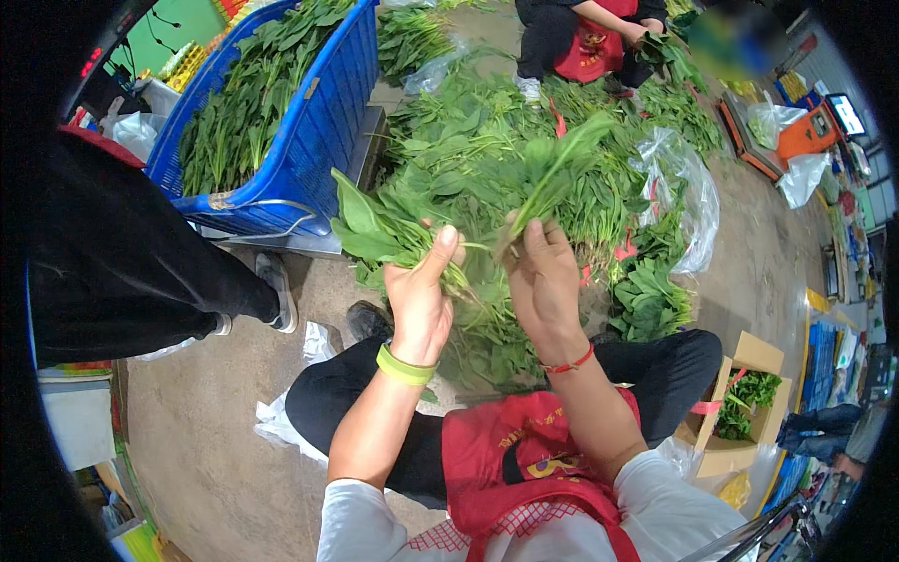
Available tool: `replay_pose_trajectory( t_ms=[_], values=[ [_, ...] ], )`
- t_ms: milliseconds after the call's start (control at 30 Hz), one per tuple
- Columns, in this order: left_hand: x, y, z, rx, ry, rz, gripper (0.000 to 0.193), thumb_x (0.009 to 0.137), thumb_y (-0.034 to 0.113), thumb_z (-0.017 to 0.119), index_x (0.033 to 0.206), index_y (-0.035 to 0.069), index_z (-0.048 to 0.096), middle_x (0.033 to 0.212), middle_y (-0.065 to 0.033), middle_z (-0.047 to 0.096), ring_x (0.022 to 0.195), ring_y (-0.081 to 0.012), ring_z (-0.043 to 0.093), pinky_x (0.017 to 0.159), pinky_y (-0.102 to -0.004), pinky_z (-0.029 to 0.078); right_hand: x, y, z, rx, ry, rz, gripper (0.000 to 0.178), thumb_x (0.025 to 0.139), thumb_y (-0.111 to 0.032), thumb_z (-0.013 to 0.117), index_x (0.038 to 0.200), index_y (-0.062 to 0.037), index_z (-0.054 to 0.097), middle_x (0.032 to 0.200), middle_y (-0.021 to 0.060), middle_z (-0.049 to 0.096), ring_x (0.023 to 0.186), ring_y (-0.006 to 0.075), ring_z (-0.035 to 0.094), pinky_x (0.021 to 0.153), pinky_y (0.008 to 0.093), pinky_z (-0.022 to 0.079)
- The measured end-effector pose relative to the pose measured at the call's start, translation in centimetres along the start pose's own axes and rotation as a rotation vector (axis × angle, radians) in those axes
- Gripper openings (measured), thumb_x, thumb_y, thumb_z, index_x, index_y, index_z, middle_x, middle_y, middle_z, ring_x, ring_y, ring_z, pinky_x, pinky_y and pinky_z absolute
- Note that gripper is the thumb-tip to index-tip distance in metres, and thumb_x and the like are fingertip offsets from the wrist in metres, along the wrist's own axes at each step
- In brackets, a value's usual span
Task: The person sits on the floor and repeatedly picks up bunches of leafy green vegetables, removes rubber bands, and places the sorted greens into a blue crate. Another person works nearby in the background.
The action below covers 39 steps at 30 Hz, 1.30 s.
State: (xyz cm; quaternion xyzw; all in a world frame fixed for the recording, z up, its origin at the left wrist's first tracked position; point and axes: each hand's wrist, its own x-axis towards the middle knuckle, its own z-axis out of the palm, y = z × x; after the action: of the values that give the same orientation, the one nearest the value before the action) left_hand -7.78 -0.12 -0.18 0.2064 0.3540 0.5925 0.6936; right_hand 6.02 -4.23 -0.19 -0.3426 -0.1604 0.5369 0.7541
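In front of my knees, my left hand (420, 304) is closed around a bunch of leafy greens (373, 229), its broad leaves pointing up and left and its stems coming out below the thumb. My right hand (545, 281) pinches a smaller leafy green stalk (560, 169) by its lower end, leaves up and to the right. The two hands are a short way apart, with a thin stem between them. Beyond and below both hands spreads a large loose pile of the same greens (459, 145) on the floor.
At the left, a blue crate (314, 117) full of greens rests on a metal platform, beside a person in dark trousers (140, 244). Another person in a red apron (595, 42) sits behind the pile. Clear plastic (700, 220), an orange scale (807, 133) and a cardboard box (757, 354) are on the right.
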Motion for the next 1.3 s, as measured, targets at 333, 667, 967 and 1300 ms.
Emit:
replay_pose_trajectory(
  t_ms=[333,667,967,1300],
  values=[
    [-0.9,-2.3,-3.7,0.017,0.177,-0.386,0.028,0.095,0.016,0.074,0.112,-0.005,0.066,0.107,-0.0134,0.071,0.086,-0.0187,0.069,0.062,-0.0318,0.058,4.7,0.8,10.3,-0.375,-0.209,-0.189,0.024,0.103,-0.015,0.061,0.122,-0.0023,0.052,0.110,0.0074,0.065,0.097,0.0131,0.060,0.086,0.0315,0.050],
    [0.8,2.0,-4.3,-0.130,-0.152,-0.384,0.052,0.090,0.007,0.064,0.140,0.002,0.051,0.139,-0.0119,0.059,0.127,-0.0245,0.055,0.106,-0.0451,0.045,15.5,6.8,24.0,-0.642,-0.533,0.108,0.040,0.099,-0.030,0.068,0.112,0.0073,0.062,0.092,0.0092,0.067,0.079,0.0158,0.062,0.075,0.0294,0.053],
    [1.4,3.4,-0.8,-0.445,-0.553,-0.241,0.093,0.071,0.010,0.060,0.157,0.001,0.028,0.164,-0.0228,0.025,0.155,-0.0353,0.020,0.128,-0.0492,0.011,0.9,-4.2,2.9,-0.989,-0.330,-0.039,0.025,0.096,-0.021,0.068,0.110,0.0003,0.065,0.098,0.0063,0.067,0.091,0.0107,0.060,0.079,0.0290,0.050],
    [0.0,0.6,3.6,-0.382,-0.632,-0.306,0.094,0.072,0.014,0.060,0.159,0.008,0.027,0.163,-0.0218,0.028,0.152,-0.0411,0.024,0.126,-0.0557,0.016,-2.8,-4.8,0.0,-0.903,-0.253,-0.004,0.021,0.091,-0.010,0.071,0.107,0.0027,0.066,0.096,0.0152,0.070,0.086,0.0228,0.067,0.080,0.0341,0.053]
  ],
)
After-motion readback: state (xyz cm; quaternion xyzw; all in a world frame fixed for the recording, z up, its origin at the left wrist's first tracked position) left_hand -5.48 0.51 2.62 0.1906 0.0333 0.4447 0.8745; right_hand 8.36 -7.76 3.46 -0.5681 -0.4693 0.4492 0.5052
